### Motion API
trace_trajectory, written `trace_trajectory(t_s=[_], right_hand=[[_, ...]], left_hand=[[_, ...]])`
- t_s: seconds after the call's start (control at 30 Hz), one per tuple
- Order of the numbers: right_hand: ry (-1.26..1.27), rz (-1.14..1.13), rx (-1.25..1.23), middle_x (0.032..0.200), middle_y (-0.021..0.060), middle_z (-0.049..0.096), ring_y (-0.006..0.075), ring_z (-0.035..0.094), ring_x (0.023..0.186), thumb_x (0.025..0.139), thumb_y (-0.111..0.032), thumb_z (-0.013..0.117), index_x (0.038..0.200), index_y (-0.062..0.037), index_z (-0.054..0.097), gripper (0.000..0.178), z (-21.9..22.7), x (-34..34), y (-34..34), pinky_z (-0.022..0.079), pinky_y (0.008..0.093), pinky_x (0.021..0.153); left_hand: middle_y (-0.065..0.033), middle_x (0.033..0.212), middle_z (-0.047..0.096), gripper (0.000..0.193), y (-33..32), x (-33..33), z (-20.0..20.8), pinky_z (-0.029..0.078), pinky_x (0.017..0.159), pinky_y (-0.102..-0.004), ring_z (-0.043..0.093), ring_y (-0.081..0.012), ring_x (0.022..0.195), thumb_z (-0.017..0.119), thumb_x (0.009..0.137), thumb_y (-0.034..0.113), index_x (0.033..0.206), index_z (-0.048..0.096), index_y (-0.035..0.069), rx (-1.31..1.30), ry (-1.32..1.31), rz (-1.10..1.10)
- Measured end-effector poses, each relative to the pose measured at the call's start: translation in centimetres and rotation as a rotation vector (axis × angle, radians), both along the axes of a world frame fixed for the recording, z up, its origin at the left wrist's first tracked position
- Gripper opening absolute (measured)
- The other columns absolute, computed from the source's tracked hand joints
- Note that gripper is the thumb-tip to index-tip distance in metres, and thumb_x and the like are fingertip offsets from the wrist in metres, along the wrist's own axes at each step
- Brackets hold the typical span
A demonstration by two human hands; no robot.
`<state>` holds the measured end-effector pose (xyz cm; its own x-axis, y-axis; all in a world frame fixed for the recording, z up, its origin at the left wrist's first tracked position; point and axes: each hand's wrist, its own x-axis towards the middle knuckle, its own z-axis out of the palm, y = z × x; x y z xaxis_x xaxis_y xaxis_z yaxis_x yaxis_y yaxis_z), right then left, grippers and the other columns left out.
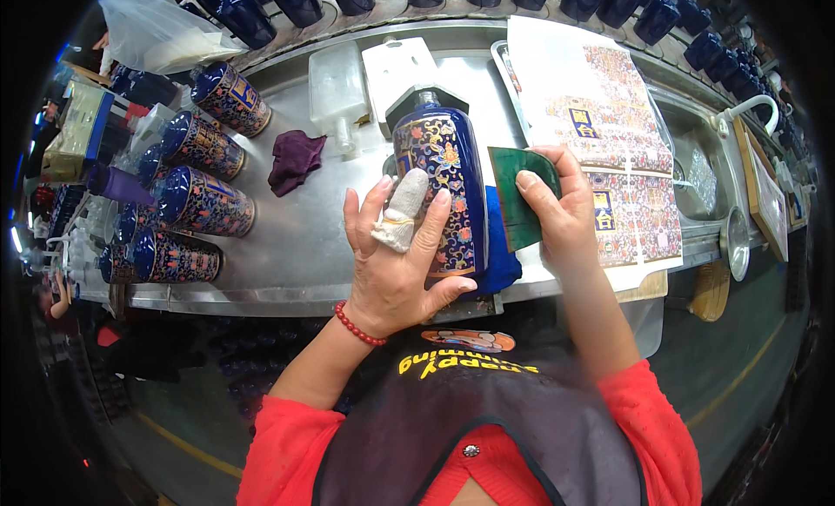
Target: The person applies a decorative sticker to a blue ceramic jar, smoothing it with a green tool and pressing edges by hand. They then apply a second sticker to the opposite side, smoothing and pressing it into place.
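Bottles [209, 201] at left and printed sheets [635, 127] at right crowd the metal table [287, 236], above green floor [739, 358] — left hand [393, 275] lies spread on blue bottle [452, 158], right hand [570, 219] pinches green piece [516, 206].

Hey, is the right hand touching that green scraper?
Touching: the head view shows the right hand pinching the green scraper, thumb against its face.

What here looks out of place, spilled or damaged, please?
No spill or damage stands out. A purple cloth lies crumpled on the counter; oddly, one finger of the left hand wears a grey cover, the others are bare.
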<state>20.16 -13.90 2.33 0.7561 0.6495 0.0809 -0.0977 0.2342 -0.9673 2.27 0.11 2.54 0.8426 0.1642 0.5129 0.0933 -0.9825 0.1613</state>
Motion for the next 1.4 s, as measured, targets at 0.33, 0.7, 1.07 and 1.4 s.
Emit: trace_trajectory(t_s=[0.33, 0.7, 1.07, 1.4], right_hand=[[-0.036, 0.002, -0.041, 0.099, 0.0018, 0.066, 0.0051, 0.059, 0.089, 0.096, -0.007, 0.066, 0.116, -0.0014, 0.058, 0.021, -0.8, -0.3, -0.4, 0.051, 0.0216, 0.078], [-0.525, 0.068, -0.191, 0.098, 0.0043, 0.066, 0.0086, 0.061, 0.089, 0.096, -0.010, 0.067, 0.116, -0.0012, 0.059, 0.023, 1.2, -2.1, 1.3, 0.051, 0.0250, 0.080], [-0.005, -0.018, -0.102, 0.095, 0.0036, 0.066, 0.0079, 0.060, 0.086, 0.097, -0.011, 0.066, 0.111, -0.0001, 0.060, 0.019, -1.9, -1.4, 0.7, 0.051, 0.0247, 0.076], [-0.246, 0.057, -0.158, 0.094, 0.0062, 0.070, 0.0099, 0.064, 0.085, 0.095, -0.009, 0.067, 0.112, -0.0005, 0.061, 0.021, -0.3, -0.1, -0.2, 0.054, 0.0270, 0.075]], left_hand=[[-0.0145, 0.137, 0.058, 0.079, -0.5, 0.5, 0.7, 0.011, 0.118, -0.0645, 0.033, -0.0362, 0.138, 0.050, 0.087, 0.076, 0.137, 0.063, 0.016, 0.057, 0.075, -0.032], [-0.0195, 0.138, 0.058, 0.090, -0.8, -0.7, -1.9, 0.007, 0.120, -0.0635, 0.039, -0.0398, 0.141, 0.046, 0.091, 0.075, 0.147, 0.051, 0.005, -0.099, -0.107, -0.059], [-0.0105, 0.136, 0.063, 0.088, 3.0, 1.6, 0.0, 0.011, 0.120, -0.0597, 0.036, -0.0359, 0.142, 0.039, 0.092, 0.077, 0.145, 0.054, 0.009, -0.051, 0.000, -0.162], [-0.0143, 0.124, 0.067, 0.066, 8.1, 7.8, 2.1, 0.019, 0.119, -0.0563, 0.050, -0.0357, 0.130, 0.044, 0.102, 0.059, 0.144, 0.053, 0.009, -0.165, -0.021, -0.290]])
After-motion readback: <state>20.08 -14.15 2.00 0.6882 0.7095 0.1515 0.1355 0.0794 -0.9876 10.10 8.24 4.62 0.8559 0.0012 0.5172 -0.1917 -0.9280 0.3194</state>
